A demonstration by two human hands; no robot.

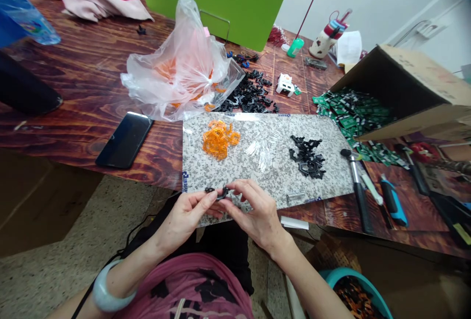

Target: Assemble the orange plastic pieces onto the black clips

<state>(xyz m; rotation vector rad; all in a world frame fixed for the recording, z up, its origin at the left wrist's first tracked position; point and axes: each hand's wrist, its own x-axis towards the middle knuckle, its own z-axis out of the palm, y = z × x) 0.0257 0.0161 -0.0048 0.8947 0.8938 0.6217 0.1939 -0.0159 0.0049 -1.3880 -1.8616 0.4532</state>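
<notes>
You've got both hands (221,211) up together over the front edge of the board, left hand (186,216) and right hand (257,216) both pinching a small curved black plastic piece (220,193) between thumbs and fingertips, the piece held just above the board. A pale chunky bangle (112,287) sits on your left wrist.

The board is a speckled grey granite-pattern slab (268,127) lying on the dark reddish-brown wood tabletop (91,78). On it, left to right: a heap of orange plastic clips (218,138), a small bunch of clear plastic pieces (262,151), and a heap of black plastic clips (307,157).

Behind the board you have a looser pile of black plastic clips (250,94) beside a knotted clear plastic bag with orange parts inside (180,68). A black smartphone (125,140) lies to the left of the board. To the right, a tipped cardboard box (405,88) spills green circuit boards (349,118) onto the tabletop. Below your right arm, a teal basin (349,279) holds black and orange parts.
</notes>
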